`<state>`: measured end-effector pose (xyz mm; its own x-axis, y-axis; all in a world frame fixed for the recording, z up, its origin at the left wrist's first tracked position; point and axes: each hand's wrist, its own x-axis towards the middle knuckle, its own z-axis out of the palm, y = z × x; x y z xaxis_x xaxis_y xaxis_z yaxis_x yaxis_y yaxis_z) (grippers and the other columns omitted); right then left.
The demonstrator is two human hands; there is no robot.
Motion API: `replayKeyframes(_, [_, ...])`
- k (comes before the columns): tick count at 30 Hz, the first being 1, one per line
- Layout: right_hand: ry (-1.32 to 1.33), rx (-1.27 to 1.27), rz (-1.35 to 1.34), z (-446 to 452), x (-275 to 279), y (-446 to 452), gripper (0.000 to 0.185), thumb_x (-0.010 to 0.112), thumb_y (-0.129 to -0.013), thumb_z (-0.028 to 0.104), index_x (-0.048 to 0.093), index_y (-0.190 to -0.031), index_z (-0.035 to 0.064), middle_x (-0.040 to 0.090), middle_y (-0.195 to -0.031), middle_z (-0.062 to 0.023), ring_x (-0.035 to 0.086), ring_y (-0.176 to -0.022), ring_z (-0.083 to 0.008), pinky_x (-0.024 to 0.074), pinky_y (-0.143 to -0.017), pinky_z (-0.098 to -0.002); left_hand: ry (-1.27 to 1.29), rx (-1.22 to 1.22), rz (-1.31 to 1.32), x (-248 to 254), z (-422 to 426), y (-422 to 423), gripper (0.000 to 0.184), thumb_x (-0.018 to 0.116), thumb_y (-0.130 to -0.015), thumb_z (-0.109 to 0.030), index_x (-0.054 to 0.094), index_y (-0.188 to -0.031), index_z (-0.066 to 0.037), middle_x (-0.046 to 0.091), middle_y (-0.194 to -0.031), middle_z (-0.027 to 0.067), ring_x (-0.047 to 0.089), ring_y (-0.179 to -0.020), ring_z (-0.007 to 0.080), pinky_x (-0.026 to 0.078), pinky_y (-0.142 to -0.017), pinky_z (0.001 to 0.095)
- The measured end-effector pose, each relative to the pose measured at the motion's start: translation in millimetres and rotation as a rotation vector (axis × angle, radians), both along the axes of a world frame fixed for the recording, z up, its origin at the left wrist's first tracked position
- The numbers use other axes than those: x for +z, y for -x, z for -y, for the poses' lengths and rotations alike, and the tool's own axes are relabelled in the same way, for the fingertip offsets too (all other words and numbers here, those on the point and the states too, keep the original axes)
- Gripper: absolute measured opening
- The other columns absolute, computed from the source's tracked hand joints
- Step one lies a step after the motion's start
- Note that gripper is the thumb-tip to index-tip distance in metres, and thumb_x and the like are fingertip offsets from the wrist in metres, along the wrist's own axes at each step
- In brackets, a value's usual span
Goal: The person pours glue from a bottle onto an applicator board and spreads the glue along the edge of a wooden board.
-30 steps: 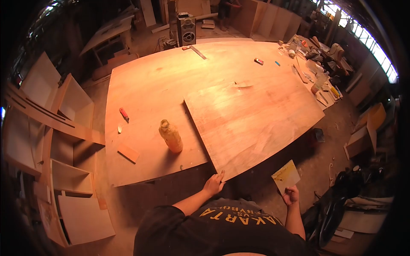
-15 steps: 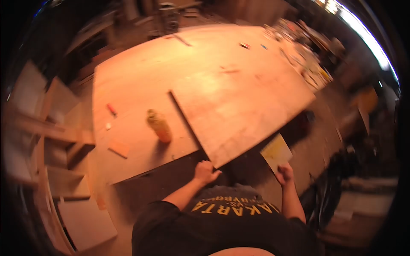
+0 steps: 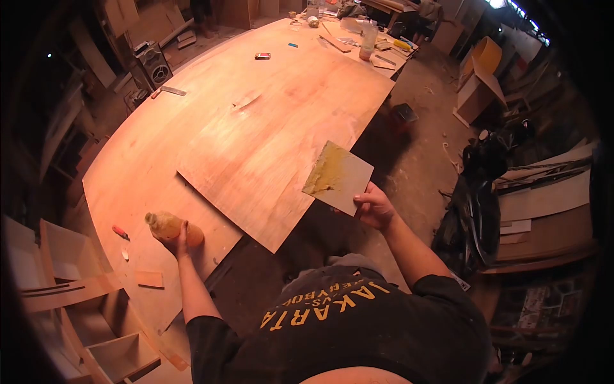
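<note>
My left hand (image 3: 181, 240) is wrapped round a plastic bottle (image 3: 165, 224) of yellowish-orange liquid, tilted over the left part of the worktable. In my right hand (image 3: 376, 207) is a thin square board (image 3: 353, 175), pinched by its lower right edge. Yellow paste coats the far left half of that board. It is held above the near right edge of a large thin plywood panel (image 3: 275, 185), whose corner points toward me. The panel lies over the wide wooden tabletop (image 3: 147, 153) and overhangs its near edge.
Left on the tabletop are a red-handled tool (image 3: 120, 233) and a small wood piece (image 3: 149, 279). Farther back lie a try square (image 3: 171, 91) and a small box (image 3: 263, 56). A bottle (image 3: 368, 41) stands at the far right. Open wooden cabinets (image 3: 121, 355) flank the left side.
My left hand has left the panel's near corner and taken hold of the bottle. My right hand has raised the paste-coated board toward the panel. The view has shifted and turned.
</note>
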<state>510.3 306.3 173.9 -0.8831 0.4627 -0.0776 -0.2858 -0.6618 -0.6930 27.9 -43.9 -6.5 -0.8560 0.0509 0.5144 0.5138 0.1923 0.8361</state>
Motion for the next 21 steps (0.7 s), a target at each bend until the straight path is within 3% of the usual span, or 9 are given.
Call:
replayKeyframes(3, [0.028, 0.01, -0.003, -12.6, -7.3, -5.8, 0.059, 0.068, -0.091, 0.004, 0.049, -0.147, 0.0005, 0.067, -0.132, -0.0222, 0.071, -0.114, -0.0399, 0.0588, -0.099, -0.0568, -0.006, 0.103, 0.158, -17.0, -15.8, 16.7, 0.094, 0.095, -0.071, -0.021, 0.045, -0.147, 0.002, 0.059, -0.139, 0.0194, 0.058, -0.131, 0.0338, 0.047, -0.112, 0.0442])
replayKeyframes(6, [0.052, 0.06, -0.032, -34.3, -10.4, -16.4, 0.057, 0.069, -0.092, 0.005, 0.049, -0.146, 0.0001, 0.068, -0.13, -0.0225, 0.072, -0.112, -0.0391, 0.0598, -0.098, -0.0566, 0.277, 0.32, 0.079, 30.3, -39.6, -16.8, 0.077, 0.093, -0.074, -0.019, 0.055, -0.137, 0.001, 0.066, -0.127, 0.0182, 0.065, -0.122, 0.034, 0.051, -0.107, 0.0442])
replayKeyframes(9, [0.041, 0.107, -0.057, -55.0, 0.8, -30.3, 0.057, 0.069, -0.093, 0.005, 0.049, -0.146, -0.0002, 0.068, -0.128, -0.0222, 0.072, -0.111, -0.0387, 0.0609, -0.096, -0.0565, 0.228, 0.189, -0.034, 79.7, -61.4, -52.0, 0.071, 0.091, -0.075, -0.019, 0.057, -0.134, 0.0, 0.068, -0.124, 0.0181, 0.067, -0.118, 0.0349, 0.053, -0.104, 0.0439])
replayKeyframes(14, [0.013, 0.14, -0.13, -86.1, 21.9, -53.4, 0.058, 0.066, -0.092, 0.002, 0.048, -0.147, -0.0006, 0.066, -0.129, -0.022, 0.071, -0.112, -0.0394, 0.0628, -0.09, -0.0598, 0.3, -0.26, -0.185, 204.1, -111.0, -129.9, 0.072, 0.09, -0.075, -0.013, 0.054, -0.137, -0.001, 0.068, -0.125, 0.0178, 0.069, -0.115, 0.0335, 0.055, -0.101, 0.043])
replayKeyframes(18, [0.083, 0.207, -0.184, -116.8, 33.2, -71.7, 0.058, 0.064, -0.093, 0.001, 0.044, -0.148, 0.0002, 0.062, -0.132, -0.0229, 0.07, -0.114, -0.0395, 0.064, -0.089, -0.0603, 0.616, -0.486, -0.337, 333.2, -180.8, -237.3, 0.077, 0.089, -0.074, -0.01, 0.052, -0.141, -0.003, 0.069, -0.124, 0.0188, 0.069, -0.116, 0.035, 0.057, -0.099, 0.0417])
replayKeyframes(21, [0.085, 0.219, -0.212, -135.9, 41.3, -84.7, 0.057, 0.064, -0.093, 0.003, 0.045, -0.147, -0.0013, 0.063, -0.132, -0.0236, 0.071, -0.111, -0.0386, 0.0659, -0.083, -0.0585, 0.971, -0.597, -0.232, 390.7, -216.9, -294.4, 0.08, 0.089, -0.074, -0.01, 0.05, -0.143, -0.005, 0.067, -0.127, 0.02, 0.068, -0.117, 0.038, 0.056, -0.099, 0.0424])
